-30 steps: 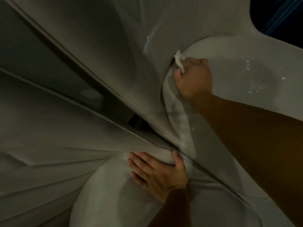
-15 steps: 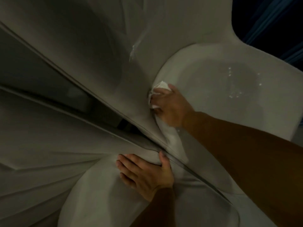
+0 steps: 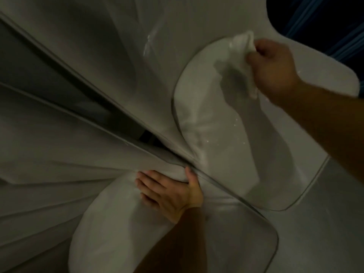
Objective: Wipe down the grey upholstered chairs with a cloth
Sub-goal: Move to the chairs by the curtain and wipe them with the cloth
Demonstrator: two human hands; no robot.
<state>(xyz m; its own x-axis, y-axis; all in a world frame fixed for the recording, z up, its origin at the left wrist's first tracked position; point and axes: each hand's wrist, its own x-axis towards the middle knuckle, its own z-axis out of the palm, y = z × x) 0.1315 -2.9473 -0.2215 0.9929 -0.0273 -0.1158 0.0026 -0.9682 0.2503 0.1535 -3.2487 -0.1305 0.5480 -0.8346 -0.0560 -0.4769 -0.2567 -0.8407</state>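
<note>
Two grey upholstered chairs stand side by side in dim light, almost touching. The right grey chair (image 3: 226,134) has a rounded seat cushion with a thin piped edge, and its cloth looks smooth, pale and a little shiny. Small bright specks lie on the seat near its middle. A lighter streak marks the backrest above the cushion.

The person's right hand (image 3: 273,69) is at the far part of this seat, near the corner where seat and backrest meet. Its fingers are curled around a small white crumpled cloth (image 3: 243,54), which hangs down from the fist in soft folds. I cannot tell whether the cloth touches the seat; its edges are blurred.

The left grey chair (image 3: 110,223) has the same rounded cushion, and its backrest shows long creases. The left hand (image 3: 169,194) rests flat on this cushion with straight fingers, the thumb against the seam between both chairs. The two hands are well apart.
</note>
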